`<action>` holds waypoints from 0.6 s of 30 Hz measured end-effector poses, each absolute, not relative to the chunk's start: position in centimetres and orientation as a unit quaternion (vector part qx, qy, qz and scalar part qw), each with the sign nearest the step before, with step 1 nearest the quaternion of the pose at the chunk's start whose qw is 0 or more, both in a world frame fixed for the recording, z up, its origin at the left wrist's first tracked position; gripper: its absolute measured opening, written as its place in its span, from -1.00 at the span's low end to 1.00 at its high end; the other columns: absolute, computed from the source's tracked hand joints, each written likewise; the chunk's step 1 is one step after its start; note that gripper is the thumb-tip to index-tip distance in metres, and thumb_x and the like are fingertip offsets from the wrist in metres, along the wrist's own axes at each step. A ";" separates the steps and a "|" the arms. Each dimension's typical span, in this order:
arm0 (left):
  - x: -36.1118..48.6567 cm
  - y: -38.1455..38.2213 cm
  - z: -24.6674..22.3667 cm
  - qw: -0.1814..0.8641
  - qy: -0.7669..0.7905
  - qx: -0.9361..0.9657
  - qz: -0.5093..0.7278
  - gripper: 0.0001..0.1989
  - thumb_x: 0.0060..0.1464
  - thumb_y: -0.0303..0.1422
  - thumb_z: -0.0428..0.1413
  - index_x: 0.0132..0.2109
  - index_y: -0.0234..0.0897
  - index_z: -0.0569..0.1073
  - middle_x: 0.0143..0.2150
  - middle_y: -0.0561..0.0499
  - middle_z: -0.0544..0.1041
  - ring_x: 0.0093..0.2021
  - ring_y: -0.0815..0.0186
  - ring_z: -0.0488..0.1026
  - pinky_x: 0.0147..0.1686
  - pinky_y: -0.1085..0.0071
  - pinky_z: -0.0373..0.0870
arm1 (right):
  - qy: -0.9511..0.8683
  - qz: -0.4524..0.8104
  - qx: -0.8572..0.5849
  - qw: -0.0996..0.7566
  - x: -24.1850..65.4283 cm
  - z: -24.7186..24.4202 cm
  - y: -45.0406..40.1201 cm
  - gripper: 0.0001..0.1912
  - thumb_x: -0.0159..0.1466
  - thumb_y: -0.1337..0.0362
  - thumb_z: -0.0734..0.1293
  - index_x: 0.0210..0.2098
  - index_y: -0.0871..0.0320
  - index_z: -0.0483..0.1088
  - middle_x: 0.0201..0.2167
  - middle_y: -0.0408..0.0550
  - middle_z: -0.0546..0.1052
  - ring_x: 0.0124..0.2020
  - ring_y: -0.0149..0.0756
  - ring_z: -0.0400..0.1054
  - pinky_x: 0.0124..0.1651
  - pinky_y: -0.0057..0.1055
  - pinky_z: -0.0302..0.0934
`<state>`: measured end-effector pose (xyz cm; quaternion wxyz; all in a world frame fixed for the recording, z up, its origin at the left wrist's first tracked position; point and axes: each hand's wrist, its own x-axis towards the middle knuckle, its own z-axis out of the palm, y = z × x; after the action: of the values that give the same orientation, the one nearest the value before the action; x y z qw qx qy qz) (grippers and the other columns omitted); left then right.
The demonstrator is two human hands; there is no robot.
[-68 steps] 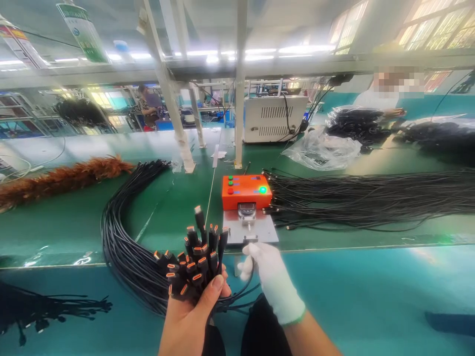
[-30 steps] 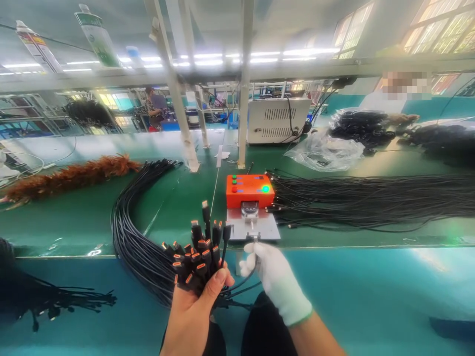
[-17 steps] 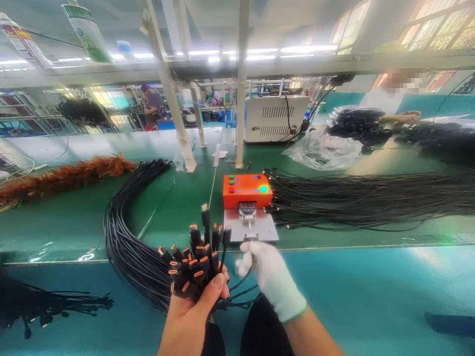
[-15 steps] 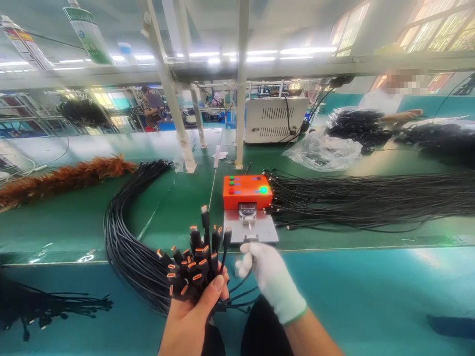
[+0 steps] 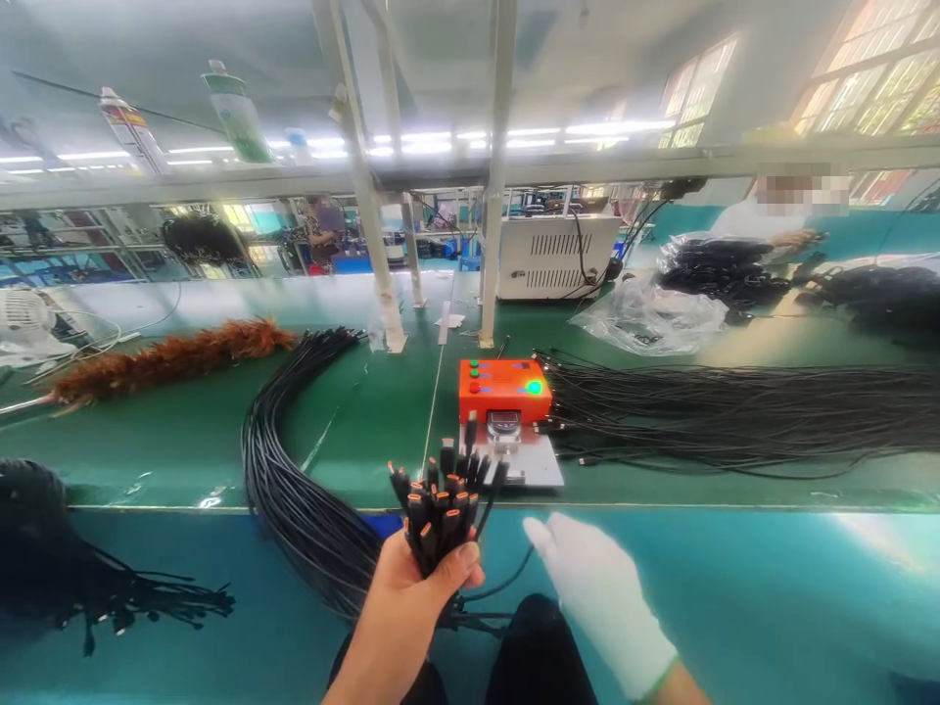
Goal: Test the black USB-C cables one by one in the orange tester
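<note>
My bare left hand (image 5: 433,587) is closed around a thick bundle of black USB cables (image 5: 441,499), their plugs pointing up and several showing orange inside. The cables' long tail bends away to the left over the bench edge. My right hand (image 5: 591,583), in a white glove, is closed, with one thin black cable running up to its fingertips; the cable's end is hidden by the glove. Just beyond the hands stands an orange tester box (image 5: 505,390) with a green light lit. In front of it a small dial gauge (image 5: 503,427) sits over a metal plate (image 5: 540,462), partly covered by the plugs.
Loose black cables (image 5: 749,411) lie across the green bench to the right. A brown feather duster (image 5: 176,360) lies left, and another dark cable bundle (image 5: 44,548) hangs lower left. Behind are a grey metal cabinet (image 5: 558,257), clear plastic bags (image 5: 653,315) and a person in white.
My right hand has drawn back from the metal plate, toward me and to the right. My left hand still holds the bundle, now overlapping the plate's left side. The view has shifted slightly.
</note>
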<state>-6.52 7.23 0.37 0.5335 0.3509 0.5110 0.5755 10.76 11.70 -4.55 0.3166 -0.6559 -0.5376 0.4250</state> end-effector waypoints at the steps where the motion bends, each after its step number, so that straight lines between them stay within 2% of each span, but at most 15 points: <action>1: -6.5 7.3 0.1 0.541 0.503 0.361 0.569 -0.85 -0.18 -0.35 0.32 -0.39 -0.30 0.56 -0.52 0.07 0.53 -0.51 0.35 0.44 -0.40 0.43 0.37 | -0.537 0.404 -0.662 0.333 10.9 -3.5 11.3 -0.69 0.15 0.07 0.24 -0.63 0.09 0.29 -0.72 -0.09 0.35 -0.58 -0.20 0.28 -0.40 -0.27 0.14; 3: -6.6 7.3 -0.4 0.558 0.488 0.386 0.550 -0.87 -0.15 -0.35 0.31 -0.38 -0.29 0.57 -0.49 0.08 0.52 -0.50 0.35 0.43 -0.40 0.41 0.37 | -0.554 0.386 -0.627 0.388 10.6 -1.2 10.5 -0.69 0.21 0.02 0.19 -0.44 0.08 0.42 -0.60 -0.07 0.44 -0.49 -0.20 0.30 -0.33 -0.28 0.16; 5: -6.5 7.4 -1.1 0.572 0.473 0.410 0.530 -0.87 -0.12 -0.36 0.30 -0.35 -0.29 0.58 -0.48 0.08 0.50 -0.49 0.36 0.40 -0.41 0.41 0.36 | -0.557 0.446 -0.512 0.477 9.5 0.6 9.9 -0.67 0.22 0.03 0.21 -0.23 0.10 0.47 -0.36 -0.03 0.54 -0.28 -0.17 0.36 -0.18 -0.31 0.19; 7: -6.4 7.3 -1.5 0.565 0.475 0.415 0.532 -0.84 -0.12 -0.34 0.30 -0.32 -0.28 0.59 -0.46 0.06 0.52 -0.45 0.34 0.40 -0.37 0.41 0.37 | -0.510 0.504 -0.443 0.538 8.3 1.2 9.5 -0.70 0.22 0.08 0.24 -0.25 0.14 0.48 -0.25 -0.01 0.55 -0.21 -0.18 0.38 -0.12 -0.34 0.20; 8: -6.4 7.2 -1.6 0.551 0.484 0.407 0.544 -0.83 -0.12 -0.33 0.30 -0.32 -0.28 0.59 -0.43 0.05 0.55 -0.40 0.31 0.42 -0.31 0.40 0.37 | -0.473 0.526 -0.435 0.557 7.8 1.0 9.5 -0.72 0.22 0.10 0.24 -0.31 0.16 0.47 -0.29 -0.01 0.56 -0.25 -0.19 0.39 -0.14 -0.35 0.22; 10: -6.2 7.0 -1.4 0.516 0.503 0.386 0.576 -0.82 -0.11 -0.28 0.30 -0.32 -0.27 0.59 -0.40 0.03 0.58 -0.33 0.28 0.46 -0.24 0.40 0.37 | -0.403 0.550 -0.453 0.574 7.3 -0.2 9.7 -0.72 0.25 0.12 0.21 -0.41 0.17 0.41 -0.49 -0.06 0.54 -0.42 -0.26 0.40 -0.23 -0.36 0.25; 13: -5.9 6.5 -0.6 0.493 0.505 0.374 0.602 -0.82 -0.05 -0.23 0.26 -0.33 -0.25 0.57 -0.55 0.10 0.47 -0.52 0.41 0.38 -0.44 0.51 0.33 | -0.380 0.570 -0.488 0.541 7.4 -2.8 10.5 -0.73 0.28 0.16 0.18 -0.45 0.18 0.34 -0.73 -0.19 0.41 -0.64 -0.35 0.32 -0.36 -0.37 0.26; 15: -6.0 6.3 0.1 0.495 0.492 0.374 0.610 -0.80 -0.05 -0.22 0.26 -0.31 -0.24 0.55 -0.59 0.15 0.37 -0.60 0.48 0.25 -0.57 0.56 0.24 | -0.390 0.582 -0.493 0.516 7.5 -4.2 11.2 -0.75 0.27 0.19 0.17 -0.45 0.19 0.32 -0.78 -0.22 0.37 -0.72 -0.39 0.27 -0.42 -0.38 0.26; 18: -6.4 6.1 0.8 0.501 0.484 0.381 0.608 -0.79 -0.03 -0.22 0.24 -0.26 -0.24 0.56 -0.52 0.09 0.42 -0.53 0.43 0.29 -0.51 0.52 0.29 | -0.397 0.601 -0.473 0.508 7.5 -5.3 12.2 -0.76 0.26 0.20 0.18 -0.44 0.21 0.32 -0.80 -0.23 0.36 -0.75 -0.41 0.25 -0.45 -0.38 0.26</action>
<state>-6.38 6.12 0.80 0.5014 0.3805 0.4839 0.6080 7.52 12.17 -5.30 0.5078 -0.4725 -0.3965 0.6013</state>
